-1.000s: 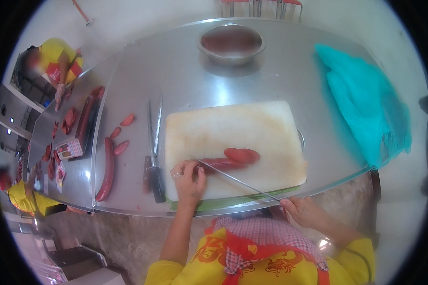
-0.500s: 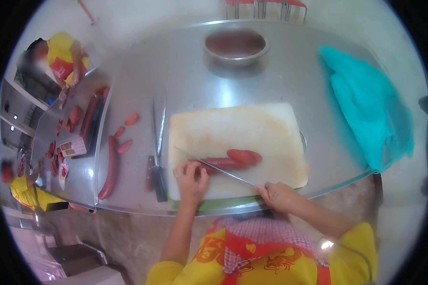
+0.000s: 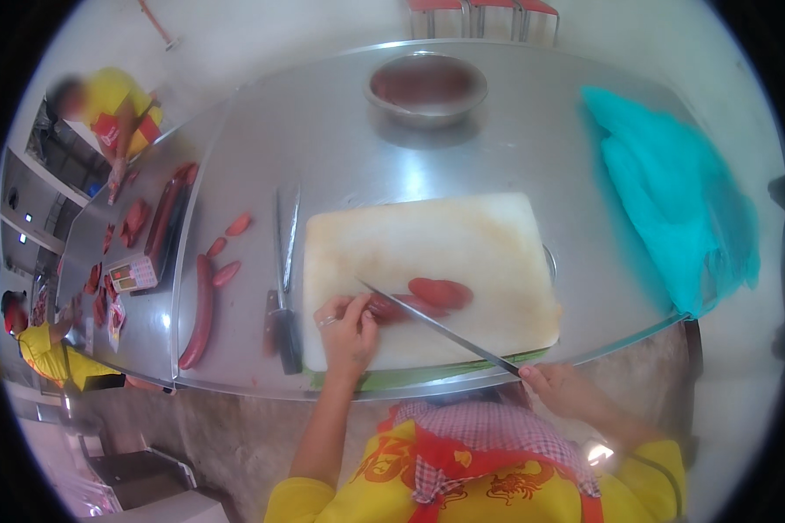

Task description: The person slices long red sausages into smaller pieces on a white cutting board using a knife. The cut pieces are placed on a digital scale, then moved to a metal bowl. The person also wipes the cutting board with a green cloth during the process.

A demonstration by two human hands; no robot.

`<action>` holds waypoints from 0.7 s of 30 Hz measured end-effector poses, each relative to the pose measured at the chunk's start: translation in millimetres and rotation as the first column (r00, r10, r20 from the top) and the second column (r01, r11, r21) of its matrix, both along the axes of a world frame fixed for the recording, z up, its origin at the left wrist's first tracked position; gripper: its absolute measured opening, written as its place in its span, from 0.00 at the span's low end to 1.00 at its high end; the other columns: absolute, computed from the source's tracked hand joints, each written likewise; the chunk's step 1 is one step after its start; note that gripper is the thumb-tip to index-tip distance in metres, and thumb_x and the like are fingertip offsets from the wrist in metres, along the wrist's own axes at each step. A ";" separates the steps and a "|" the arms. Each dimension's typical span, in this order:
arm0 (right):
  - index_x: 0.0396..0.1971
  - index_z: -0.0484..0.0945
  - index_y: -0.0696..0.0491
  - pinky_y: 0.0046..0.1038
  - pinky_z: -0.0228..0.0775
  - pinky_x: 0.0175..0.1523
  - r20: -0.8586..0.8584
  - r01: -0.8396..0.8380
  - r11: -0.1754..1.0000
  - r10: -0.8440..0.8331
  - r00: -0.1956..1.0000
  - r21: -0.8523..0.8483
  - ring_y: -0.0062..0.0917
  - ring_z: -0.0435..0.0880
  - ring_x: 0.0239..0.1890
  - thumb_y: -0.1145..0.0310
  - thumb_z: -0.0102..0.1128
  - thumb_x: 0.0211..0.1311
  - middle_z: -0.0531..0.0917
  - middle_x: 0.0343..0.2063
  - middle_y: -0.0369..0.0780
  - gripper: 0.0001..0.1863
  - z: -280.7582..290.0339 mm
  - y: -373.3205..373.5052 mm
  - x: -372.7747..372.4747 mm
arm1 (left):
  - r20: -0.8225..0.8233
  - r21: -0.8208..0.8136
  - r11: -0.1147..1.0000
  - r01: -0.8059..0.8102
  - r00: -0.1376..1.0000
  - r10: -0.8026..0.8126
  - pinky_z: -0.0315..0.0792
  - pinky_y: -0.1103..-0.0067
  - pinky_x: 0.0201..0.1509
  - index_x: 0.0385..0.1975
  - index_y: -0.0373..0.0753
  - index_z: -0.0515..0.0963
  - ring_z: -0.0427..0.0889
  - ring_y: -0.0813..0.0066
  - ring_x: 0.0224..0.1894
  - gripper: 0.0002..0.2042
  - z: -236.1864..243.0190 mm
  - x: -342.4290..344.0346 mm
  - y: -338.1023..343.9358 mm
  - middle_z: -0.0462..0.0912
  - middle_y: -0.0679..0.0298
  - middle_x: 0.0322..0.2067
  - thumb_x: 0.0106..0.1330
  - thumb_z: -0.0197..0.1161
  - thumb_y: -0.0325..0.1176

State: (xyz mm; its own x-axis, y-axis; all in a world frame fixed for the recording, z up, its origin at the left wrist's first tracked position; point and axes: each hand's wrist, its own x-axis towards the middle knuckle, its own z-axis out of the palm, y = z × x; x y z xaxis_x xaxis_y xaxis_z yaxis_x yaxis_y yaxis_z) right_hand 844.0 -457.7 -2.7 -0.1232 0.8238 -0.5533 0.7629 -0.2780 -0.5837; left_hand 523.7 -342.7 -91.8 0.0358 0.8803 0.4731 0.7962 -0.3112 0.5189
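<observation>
On the white cutting board [image 3: 419, 235], atop a green layer, lies a red sausage [image 3: 401, 307] with oval cut slices [image 3: 440, 291] at its right end. My left hand [image 3: 346, 336] has its fingers curled on the sausage's left end. My right hand [image 3: 556, 390] grips a long knife [image 3: 449, 333] by its handle; the blade reaches diagonally across the sausage, its tip near my left fingers. Left of the board lie two more long tools with handles [image 3: 283, 327], a whole sausage [image 3: 199, 322] and several small pieces [image 3: 225, 274].
A steel bowl [image 3: 426, 109] of reddish contents sits at the back, a turquoise plastic bag [image 3: 663, 200] at right. An adjoining steel table holds a scale [image 3: 133, 274] and meat [image 3: 133, 218]. Two co-workers [image 3: 113, 105] [image 3: 48, 349] are at left; red-topped stools [image 3: 495, 10] stand behind.
My right hand moved up-left, then back down-right with the knife, whose blade has shifted across the sausage. My left hand stays on the sausage. The upper co-worker's head and arms have shifted slightly.
</observation>
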 end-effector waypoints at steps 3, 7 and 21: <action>0.30 0.79 0.59 0.41 0.72 0.40 0.077 -0.014 1.000 0.012 0.997 0.015 0.49 0.81 0.30 0.43 0.34 0.71 0.81 0.20 0.50 0.34 3.3 0.5 1.9 | 0.023 0.015 1.000 0.001 1.000 -0.001 0.65 0.68 0.51 0.41 0.41 0.81 0.68 0.57 0.47 0.13 -1.9 0.0 -0.3 0.74 0.57 0.40 0.55 0.60 0.27; 0.33 0.78 0.60 0.45 0.73 0.38 0.237 -0.047 0.997 0.032 0.971 0.060 0.51 0.81 0.29 0.43 0.38 0.70 0.80 0.19 0.52 0.32 7.9 3.0 8.0 | 0.035 0.043 0.999 -0.001 0.999 0.000 0.65 0.68 0.52 0.40 0.41 0.81 0.68 0.57 0.47 0.13 -5.7 -0.4 -0.4 0.74 0.57 0.40 0.55 0.60 0.27; 0.28 0.76 0.60 0.38 0.73 0.31 0.114 -0.021 0.995 0.009 0.993 0.097 0.45 0.80 0.21 0.42 0.36 0.70 0.78 0.16 0.49 0.34 -0.6 6.7 31.3 | 0.092 0.097 0.983 -0.153 0.985 0.144 0.63 0.64 0.53 0.46 0.37 0.76 0.68 0.54 0.48 0.16 -7.8 -0.3 -3.4 0.74 0.56 0.42 0.56 0.61 0.29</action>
